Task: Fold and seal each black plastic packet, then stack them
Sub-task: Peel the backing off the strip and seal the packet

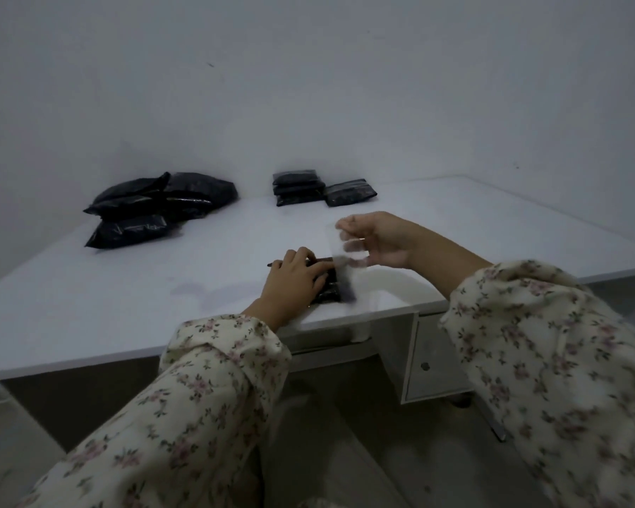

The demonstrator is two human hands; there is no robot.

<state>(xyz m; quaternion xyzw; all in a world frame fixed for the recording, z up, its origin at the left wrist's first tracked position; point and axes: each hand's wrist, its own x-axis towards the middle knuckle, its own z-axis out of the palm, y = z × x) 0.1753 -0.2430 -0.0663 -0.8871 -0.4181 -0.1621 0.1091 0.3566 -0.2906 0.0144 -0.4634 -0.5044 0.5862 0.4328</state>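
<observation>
Pinching a strip of clear tape [346, 264] at its top end, the right hand's fingertips [345, 226] are closed narrow on it, though motion blur hides the exact grip; the strip hangs down to the folded black packet [329, 287]. Left fingers [303, 256] lie spread and nearly flat on the packet, pressing the fold down, nothing curled around it. Right hand [380, 238] is raised above the desk, left hand [294, 282] low on it. The packet sits at the near edge of the white desk [143, 287]. It looks light, soft and slick, likely to spring open, so hold it flat from above near the fold; tape is limp and sticky, best kept by its ends. Far back, a stack of folded packets [298, 187] with 1 more [349, 192] beside it; at far left, a loose pile of unfolded packets [162, 201].
</observation>
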